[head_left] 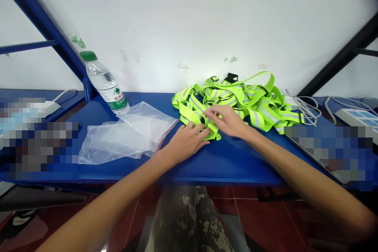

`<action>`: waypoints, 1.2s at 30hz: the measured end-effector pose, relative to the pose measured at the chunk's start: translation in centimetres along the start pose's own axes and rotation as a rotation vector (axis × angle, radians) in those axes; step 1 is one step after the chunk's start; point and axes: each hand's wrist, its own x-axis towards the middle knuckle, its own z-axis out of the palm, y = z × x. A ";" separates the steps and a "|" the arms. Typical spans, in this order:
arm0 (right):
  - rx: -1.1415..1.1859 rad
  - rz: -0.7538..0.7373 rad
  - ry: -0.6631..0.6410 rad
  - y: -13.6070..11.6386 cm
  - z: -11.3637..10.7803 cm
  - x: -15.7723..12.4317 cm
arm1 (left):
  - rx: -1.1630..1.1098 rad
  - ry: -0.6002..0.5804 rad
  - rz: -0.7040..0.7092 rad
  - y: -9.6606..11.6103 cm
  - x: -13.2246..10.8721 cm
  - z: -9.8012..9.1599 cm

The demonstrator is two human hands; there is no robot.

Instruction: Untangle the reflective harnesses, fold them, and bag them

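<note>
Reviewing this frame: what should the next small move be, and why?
Probably the right hand should pull the neon-yellow reflective strap clear of the tangled pile. The left hand already rests against that strap, and it looks joined to the pile.

The left hand (187, 141) rests on the near edge of a tangled heap of lime reflective straps (236, 104), and the right hand (226, 121) lies across it, fingers extended. A clear zip bag (126, 134) lies just left on the blue table (224, 163), below a water bottle (104, 82) lying tilted.
</note>
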 end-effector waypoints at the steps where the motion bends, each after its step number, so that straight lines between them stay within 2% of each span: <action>1: -0.036 -0.060 -0.058 -0.4 -0.1 -1.4 | 0.007 -0.005 0.009 -0.2 0.1 0.0; 4: -0.142 -0.160 -0.067 -0.7 0.1 -4.8 | -0.013 -0.025 0.022 -0.6 0.4 0.0; 6: -0.181 -0.198 -0.086 -0.4 0.4 -5.8 | -0.037 -0.038 0.013 -0.9 0.5 -0.1; 10: -0.220 -0.211 -0.142 0.2 0.6 -5.9 | -0.049 -0.048 0.014 -1.1 0.7 -0.1; 16: -0.274 -0.160 -0.068 0.0 1.1 -5.6 | -0.031 0.004 0.005 -1.3 1.1 0.0; 22: -0.326 -0.189 -0.051 0.5 2.3 -5.7 | -0.104 0.052 -0.013 -1.7 0.9 -0.3; 25: -0.264 -0.155 -0.042 0.5 2.4 -5.4 | -0.119 0.161 -0.075 -1.5 0.6 -0.5; 28: -0.136 -0.088 -0.044 0.2 2.0 -4.9 | -0.021 0.261 -0.183 -1.0 0.3 -0.6; 33: 0.122 0.007 -0.093 -0.3 1.5 -4.2 | 0.029 0.259 -0.278 -1.0 0.8 0.2; 36: 0.154 0.108 -0.130 -0.4 1.8 -4.0 | -0.025 0.236 -0.288 -1.6 1.5 0.9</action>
